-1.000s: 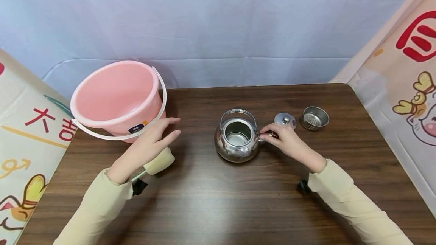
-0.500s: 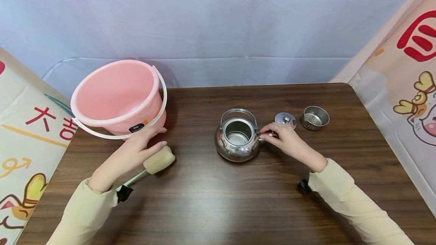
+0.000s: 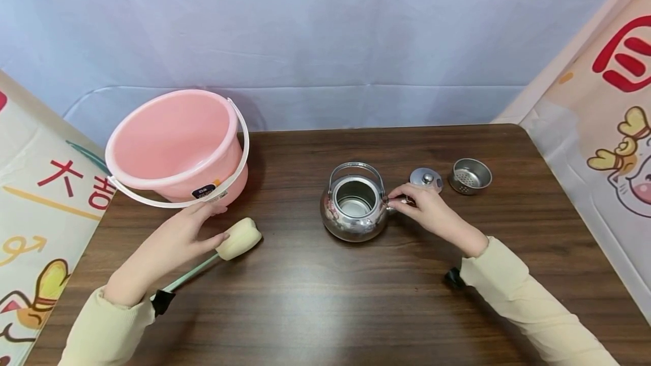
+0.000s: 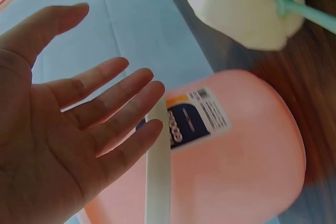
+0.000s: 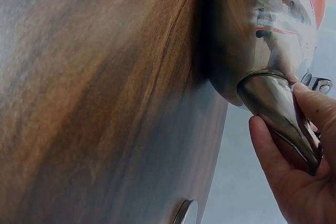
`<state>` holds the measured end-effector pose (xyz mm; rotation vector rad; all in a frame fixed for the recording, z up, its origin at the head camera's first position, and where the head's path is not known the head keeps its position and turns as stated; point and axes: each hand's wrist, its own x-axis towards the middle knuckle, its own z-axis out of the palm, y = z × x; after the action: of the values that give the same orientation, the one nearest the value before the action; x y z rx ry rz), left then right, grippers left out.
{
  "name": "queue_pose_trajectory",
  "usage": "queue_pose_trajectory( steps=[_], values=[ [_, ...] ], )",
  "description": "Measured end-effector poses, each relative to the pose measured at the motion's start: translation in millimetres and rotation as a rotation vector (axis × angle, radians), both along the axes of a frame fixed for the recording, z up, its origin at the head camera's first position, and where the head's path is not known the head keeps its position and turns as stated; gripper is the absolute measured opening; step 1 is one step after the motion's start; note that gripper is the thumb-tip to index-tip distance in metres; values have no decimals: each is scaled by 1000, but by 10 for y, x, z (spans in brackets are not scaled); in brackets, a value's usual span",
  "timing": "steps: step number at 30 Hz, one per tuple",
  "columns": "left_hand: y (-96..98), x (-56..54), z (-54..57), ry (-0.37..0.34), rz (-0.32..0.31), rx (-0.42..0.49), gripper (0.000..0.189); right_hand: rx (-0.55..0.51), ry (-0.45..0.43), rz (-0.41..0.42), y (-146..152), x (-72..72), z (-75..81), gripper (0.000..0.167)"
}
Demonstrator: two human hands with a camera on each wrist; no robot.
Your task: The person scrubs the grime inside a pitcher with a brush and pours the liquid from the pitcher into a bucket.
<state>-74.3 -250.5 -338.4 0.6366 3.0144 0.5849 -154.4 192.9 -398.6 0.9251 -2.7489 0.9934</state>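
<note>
My right hand [image 3: 432,210] grips the spout [image 5: 275,106] of a shiny steel teapot [image 3: 351,229], thumb on one side and fingers on the other in the right wrist view. The teapot stands lidless on the table, its loop handle up. On the left, my left hand [image 3: 170,250] is spread with relaxed fingers, palm down, over the table. Its thumb overlaps the edge of a cream sponge brush head [image 3: 240,240] in the head view. The brush's pale green handle [image 3: 190,274] runs back beneath the wrist. The left wrist view shows nothing in that palm.
Beyond my left hand stands a pink bucket [image 3: 229,157], its white handle [image 3: 152,203] hanging down the front. Right of the teapot lie a steel lid [image 3: 422,175] and a perforated strainer cup [image 3: 470,177]. The wooden table [image 3: 325,304] ends at a pale cloth backdrop.
My left hand has moved left and toward me, from over the brush head and beside the bucket to over the brush handle. The right hand and teapot have stayed still.
</note>
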Motion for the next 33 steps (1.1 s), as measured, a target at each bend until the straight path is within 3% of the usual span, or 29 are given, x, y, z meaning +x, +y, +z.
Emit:
queue_pose_trajectory(
  steps=[9,20,33],
  values=[
    [-116,129,-66,15,9,-118,45,19,-42,-13,-1,10,0,12],
    [-282,219,-203,178,12,-207,53,20,-29,-12,-6,10,-1,12],
    [-403,293,-348,120,27,-268,46,16,-30,-20,-4,9,2,11]
  ],
)
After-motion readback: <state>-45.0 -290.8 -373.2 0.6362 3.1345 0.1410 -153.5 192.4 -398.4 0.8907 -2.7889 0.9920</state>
